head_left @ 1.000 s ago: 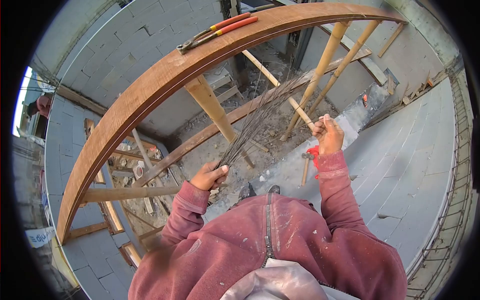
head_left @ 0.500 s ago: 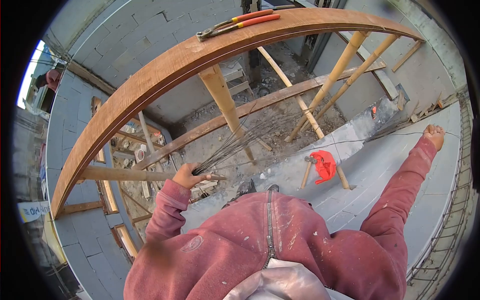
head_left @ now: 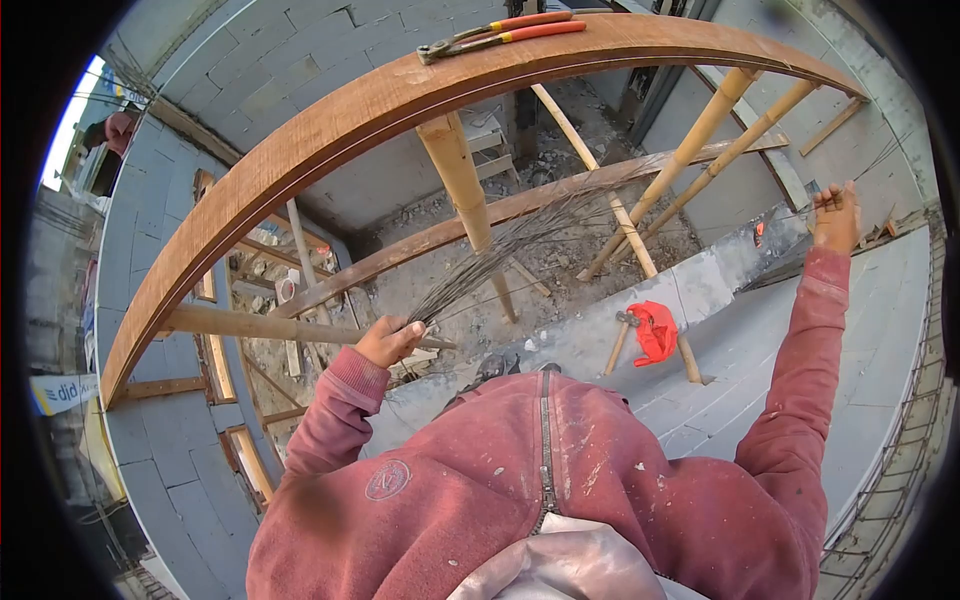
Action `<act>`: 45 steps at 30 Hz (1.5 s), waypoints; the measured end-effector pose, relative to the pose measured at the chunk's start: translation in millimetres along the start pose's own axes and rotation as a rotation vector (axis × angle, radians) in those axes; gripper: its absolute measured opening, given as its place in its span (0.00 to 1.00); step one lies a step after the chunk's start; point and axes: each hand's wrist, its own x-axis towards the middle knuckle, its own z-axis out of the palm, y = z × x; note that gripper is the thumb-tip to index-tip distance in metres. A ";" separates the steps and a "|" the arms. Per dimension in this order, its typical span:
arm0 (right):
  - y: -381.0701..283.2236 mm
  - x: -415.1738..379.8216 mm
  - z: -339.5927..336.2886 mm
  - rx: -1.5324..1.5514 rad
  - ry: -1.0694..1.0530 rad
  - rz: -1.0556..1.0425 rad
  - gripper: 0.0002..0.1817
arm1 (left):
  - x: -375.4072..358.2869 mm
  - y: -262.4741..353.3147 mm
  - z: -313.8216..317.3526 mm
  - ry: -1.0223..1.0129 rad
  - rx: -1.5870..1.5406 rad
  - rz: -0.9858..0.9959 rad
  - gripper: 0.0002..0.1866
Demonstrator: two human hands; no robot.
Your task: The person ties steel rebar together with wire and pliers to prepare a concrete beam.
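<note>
A bundle of thin dark tie wire [head_left: 490,262] fans out up and to the right from my left hand [head_left: 390,342], whose fingers are closed around its near end. Out to the right, over the top of the pale wall, my right hand [head_left: 836,215] is raised with bent fingers pinching thin wire. Fine strands [head_left: 885,155] stick out beyond its fingertips. On top of the curved wooden beam [head_left: 300,140] lie end-cutting pincers [head_left: 500,38] with red and yellow handles, apart from both hands.
Bamboo poles [head_left: 455,180] prop the beam above a rubble-strewn floor. A hammer [head_left: 622,335] lies beside a red plastic bag [head_left: 655,333] on the grey ledge. Wire reinforcement [head_left: 890,440] runs along the right edge. Another person [head_left: 115,135] is at the far left.
My right hand has moved up the view and slightly left, away from the wall's right side. The left hand keeps the bundle and has shifted slightly right. The view has turned a little.
</note>
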 end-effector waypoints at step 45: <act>18.6 19.5 -246.5 0.382 0.213 -0.118 0.16 | -103.3 -11.8 -85.8 0.355 0.514 -0.063 0.20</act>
